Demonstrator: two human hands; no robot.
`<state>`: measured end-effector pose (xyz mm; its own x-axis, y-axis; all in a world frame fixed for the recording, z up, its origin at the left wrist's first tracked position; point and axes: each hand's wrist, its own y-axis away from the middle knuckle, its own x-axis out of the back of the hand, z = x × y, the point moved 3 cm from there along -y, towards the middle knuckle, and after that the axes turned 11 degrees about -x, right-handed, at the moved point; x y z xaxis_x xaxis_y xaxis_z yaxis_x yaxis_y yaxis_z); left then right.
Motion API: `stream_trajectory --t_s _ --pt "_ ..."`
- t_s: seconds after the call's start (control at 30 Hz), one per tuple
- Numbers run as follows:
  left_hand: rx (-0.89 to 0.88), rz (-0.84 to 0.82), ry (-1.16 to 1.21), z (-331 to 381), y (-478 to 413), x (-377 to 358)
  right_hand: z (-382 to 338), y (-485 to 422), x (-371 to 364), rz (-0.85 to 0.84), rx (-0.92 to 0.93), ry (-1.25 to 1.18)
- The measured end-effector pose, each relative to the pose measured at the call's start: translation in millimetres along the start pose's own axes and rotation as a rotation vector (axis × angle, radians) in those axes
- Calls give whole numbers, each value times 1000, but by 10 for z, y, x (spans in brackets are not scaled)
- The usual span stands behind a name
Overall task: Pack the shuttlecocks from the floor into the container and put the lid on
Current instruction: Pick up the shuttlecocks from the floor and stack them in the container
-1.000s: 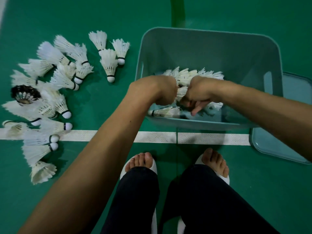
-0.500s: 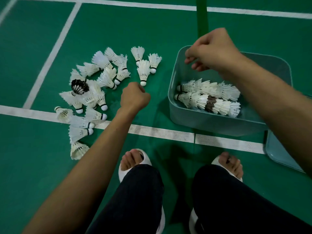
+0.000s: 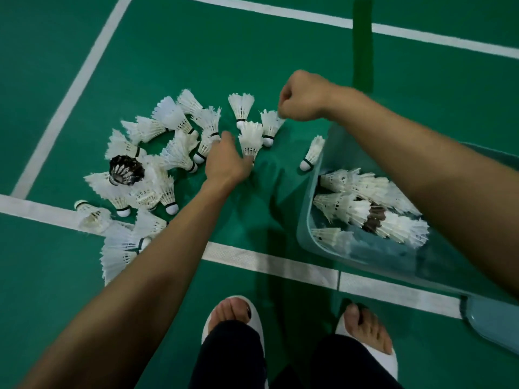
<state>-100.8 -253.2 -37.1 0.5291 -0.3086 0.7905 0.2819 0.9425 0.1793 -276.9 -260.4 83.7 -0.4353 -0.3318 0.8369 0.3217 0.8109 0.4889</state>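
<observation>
Several white shuttlecocks (image 3: 157, 164) lie piled on the green floor at the left, with one black-feathered shuttlecock (image 3: 125, 169) among them. My left hand (image 3: 227, 161) is spread low over the pile's right edge, its fingertips at the base of a white shuttlecock (image 3: 250, 137). My right hand (image 3: 303, 96) is curled, its fingertips pinching the feather rim of another shuttlecock (image 3: 271, 123) that lies on the floor. The translucent teal container (image 3: 309, 217) stands at the right. Inside it, rows of nested shuttlecocks (image 3: 365, 203) lie on their sides.
One shuttlecock (image 3: 311, 151) leans against the container's outer left wall. The teal lid (image 3: 494, 324) lies on the floor at the lower right, beyond the container. My feet in white slippers (image 3: 233, 315) stand just behind a white court line (image 3: 266, 259).
Both hands have left the container and moved left to the floor pile. The left hand has opened and dropped onto the shuttlecocks, and the right hand has crossed over to one near the pile's far edge.
</observation>
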Motion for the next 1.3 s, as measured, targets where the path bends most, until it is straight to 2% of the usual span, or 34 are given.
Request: stream_trajectory --t_s 0.1,0.17,0.37,0.47,0.53,0.6,0.73,0.8,1.0,1.1,1.2,1.3 --pt "-64 29 8 5 -247 -90 -94 -406 -215 -184 23 257" --pt "-60 32 -9 -4 -399 -180 -149 -557 -322 -251 43 347" --pt "12 -51 -138 73 -627 -427 -164 -776 -470 -335 46 312" --pt "-9 -20 -41 105 -606 -430 -102 -799 -445 -341 -5 192" --pt "-34 62 119 139 -534 -384 -61 -798 -382 -269 -24 61" --pt "-21 143 325 181 -436 -328 -14 -770 -299 -141 -59 -140" --pt "-36 261 638 433 -224 -163 190 -593 -21 275 -137 -464" --pt "-78 250 716 657 -136 -38 352 -420 97 362 -142 -551" --pt "-349 99 710 1427 263 314 918 465 421 354 -139 -939" --pt "-495 -31 679 1711 579 408 1236 956 518 222 -169 -1252" --pt "-541 -139 649 1864 800 357 1540 1369 463 112 -236 -1245" --pt "-539 -231 520 1986 921 144 1851 1613 263 92 -343 -1182"
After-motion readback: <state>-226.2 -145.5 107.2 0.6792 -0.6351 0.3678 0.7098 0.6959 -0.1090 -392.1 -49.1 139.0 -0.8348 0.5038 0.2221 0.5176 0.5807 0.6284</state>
